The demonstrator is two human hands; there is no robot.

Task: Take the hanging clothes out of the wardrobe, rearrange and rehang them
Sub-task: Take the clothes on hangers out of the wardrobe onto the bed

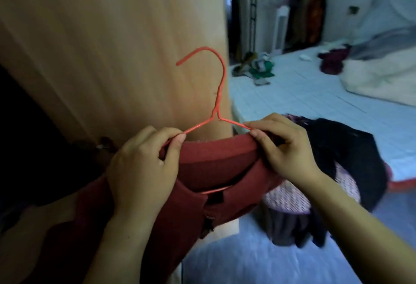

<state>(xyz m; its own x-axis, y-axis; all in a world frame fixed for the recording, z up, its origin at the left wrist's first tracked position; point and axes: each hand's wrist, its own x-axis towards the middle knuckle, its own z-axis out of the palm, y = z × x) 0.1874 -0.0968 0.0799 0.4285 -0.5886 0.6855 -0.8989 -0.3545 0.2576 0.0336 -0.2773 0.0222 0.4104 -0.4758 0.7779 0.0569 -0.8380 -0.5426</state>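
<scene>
A dark red knit garment [209, 166] hangs on an orange-red wire hanger [219, 94], held up in front of the wooden wardrobe door [112, 47]. My left hand [144, 166] grips the garment's left shoulder and pinches the hanger's left arm. My right hand [286, 146] pinches the collar and the hanger's right arm between thumb and fingers. The hanger's hook points up and to the left, free of any rail. The hanger's bottom bar shows through the neck opening. The dark wardrobe interior [27, 137] lies at the left.
A pile of black and pink patterned clothes [333, 166] lies on the near corner of the bed [315, 94]. More loose clothes [258, 67] and a white duvet [382, 78] lie further back. A metal clothes rack [308, 18] with hanging garments stands by the far wall.
</scene>
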